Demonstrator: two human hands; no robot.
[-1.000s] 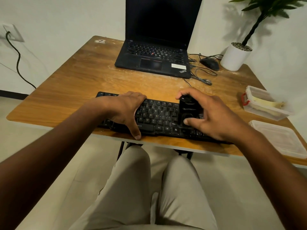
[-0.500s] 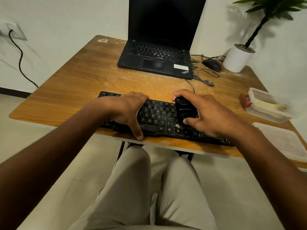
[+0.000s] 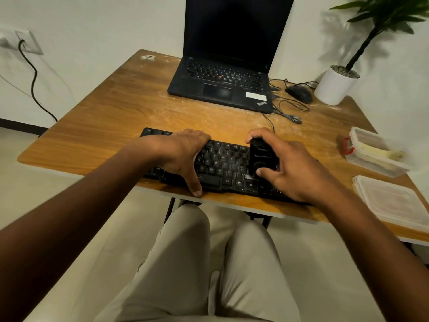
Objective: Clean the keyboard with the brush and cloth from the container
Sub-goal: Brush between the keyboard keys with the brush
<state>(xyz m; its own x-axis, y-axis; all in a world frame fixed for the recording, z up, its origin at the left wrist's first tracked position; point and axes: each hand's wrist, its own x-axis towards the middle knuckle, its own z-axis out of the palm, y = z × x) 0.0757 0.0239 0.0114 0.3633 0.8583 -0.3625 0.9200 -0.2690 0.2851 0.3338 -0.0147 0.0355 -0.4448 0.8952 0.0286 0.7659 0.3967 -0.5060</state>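
A black keyboard (image 3: 222,163) lies along the near edge of the wooden table (image 3: 111,117). My left hand (image 3: 183,154) grips its left part, thumb hooked over the front edge. My right hand (image 3: 287,166) holds a black block-shaped brush (image 3: 262,156) upright on the keys right of the middle, fingers over its far end and thumb on its near end. A clear plastic container (image 3: 376,156) with a red clip stands at the right; something pale yellow, maybe the cloth, lies inside it.
An open black laptop (image 3: 222,84) stands at the back. A black mouse (image 3: 299,94) with loose cables and a white plant pot (image 3: 334,87) sit at the back right. The container's clear lid (image 3: 394,203) lies at the near right edge. My knees are under the table.
My right hand has slid the brush a short way along the keys, left and then back right. My left hand has kept its hold on the keyboard.
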